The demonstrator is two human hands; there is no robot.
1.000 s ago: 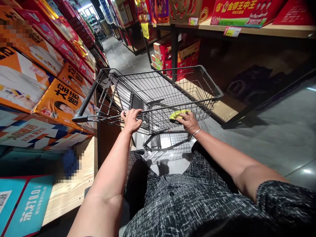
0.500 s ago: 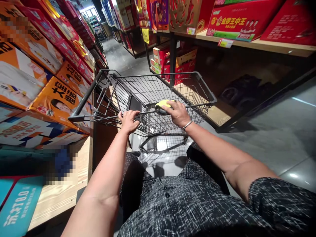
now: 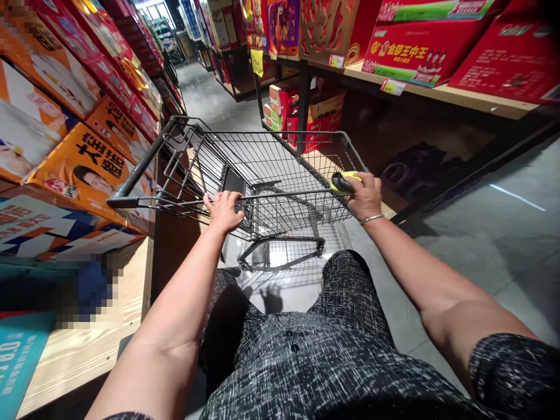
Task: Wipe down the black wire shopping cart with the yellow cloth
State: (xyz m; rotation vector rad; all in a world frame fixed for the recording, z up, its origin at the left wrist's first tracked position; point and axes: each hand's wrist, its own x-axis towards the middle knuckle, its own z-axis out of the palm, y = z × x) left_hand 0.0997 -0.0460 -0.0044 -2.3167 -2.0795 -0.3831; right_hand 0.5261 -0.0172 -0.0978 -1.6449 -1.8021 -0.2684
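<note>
I see a glossy grey tiled floor [image 3: 476, 251] between two shop shelves: the left, pale wooden shelf [image 3: 125, 291] carries orange cardboard boxes [image 3: 87, 169], and the right, dark-framed wooden shelf [image 3: 485, 100] carries red boxes [image 3: 402, 55]. Between them stands a dark grey wire-mesh shopping cart [image 3: 284, 195]. My left hand [image 3: 224, 211] lies half-curled over its near rail; whether it grips, I cannot tell. My right hand [image 3: 366, 195] is closed around a yellow-and-black soft pad [image 3: 343, 182], at this rail's front end. Half a second ago, the pad was at mid-rail, closer to the left hand.
</note>
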